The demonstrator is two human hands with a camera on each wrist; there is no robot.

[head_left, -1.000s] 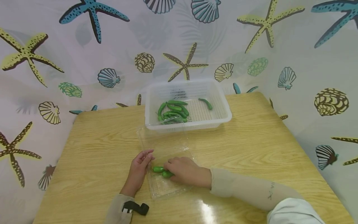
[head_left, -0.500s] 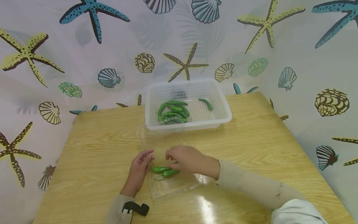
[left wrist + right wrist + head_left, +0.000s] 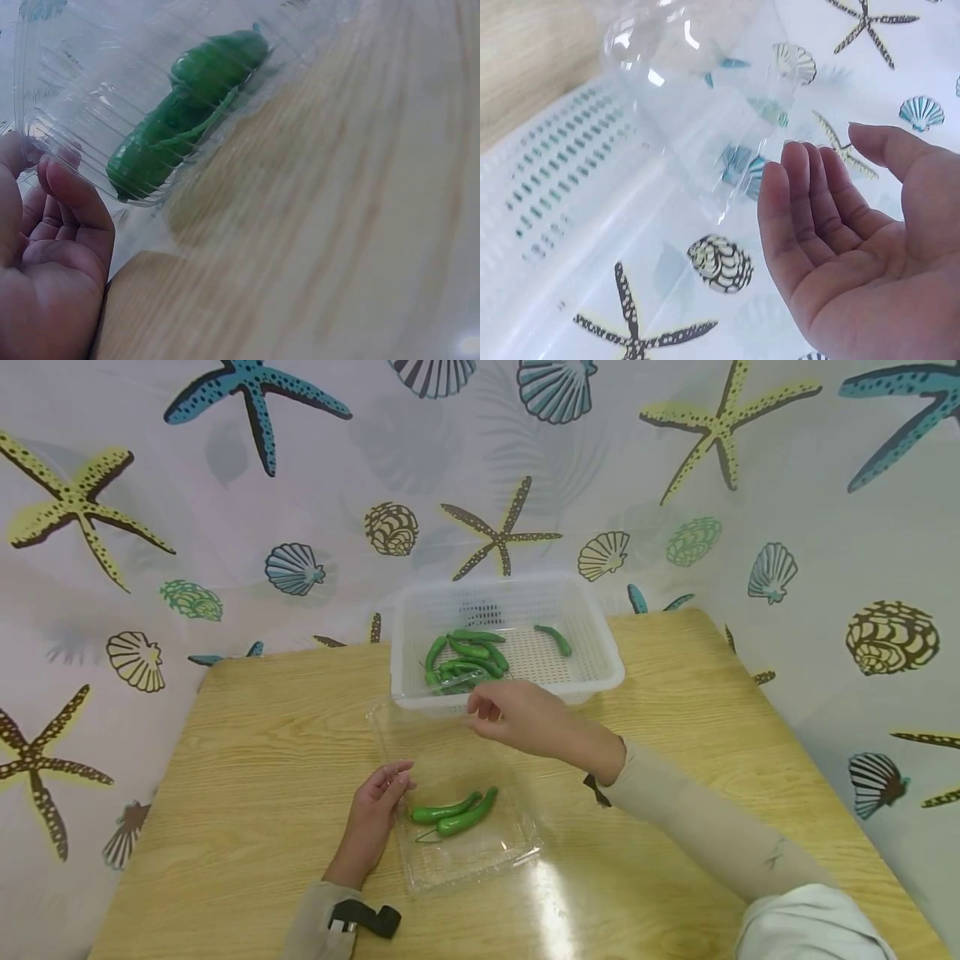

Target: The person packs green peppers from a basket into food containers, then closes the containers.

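A clear plastic clamshell box (image 3: 472, 864) lies on the table with its lid (image 3: 431, 739) folded back toward the basket. Two green chili peppers (image 3: 467, 818) rest side by side in the box; through the clear wall they also show as green peppers (image 3: 180, 112) in the left wrist view. My left hand (image 3: 372, 806) pinches the box's left edge between thumb and fingers. Above the raised lid, near the basket's front rim, my right hand (image 3: 521, 718) hovers with relaxed, slightly bent fingers (image 3: 778, 210) and nothing between them.
Behind the box stands a white perforated basket (image 3: 611, 672). Several green chili peppers (image 3: 468, 652) are heaped at its left side, and a lone pepper (image 3: 555, 640) lies at its right. A curtain printed with seashells and starfish hangs around the wooden table (image 3: 262, 760).
My right hand has let go of a pepper in the box and risen away toward the basket, leaving both peppers in full view. My left hand stays at the box's edge.
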